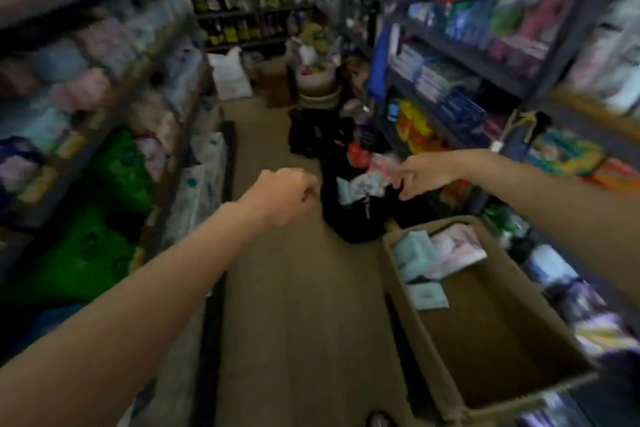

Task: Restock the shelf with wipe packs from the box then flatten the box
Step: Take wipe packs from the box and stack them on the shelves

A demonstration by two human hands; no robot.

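Two bare forearms were in view, one entering from the lower left corner and one from the right edge. No sleeve, cuff, glove, watch, bracelet or ring was visible on either arm down to where each left the frame. The left hand (282, 196) appeared broad across the knuckles, with a rounded back. The right hand (420, 178) appeared slimmer, its fingers (405, 192) separately distinguishable. Motion blur softened both outlines, so nails and finer surface detail could not be assessed. No other part of the person was seen.
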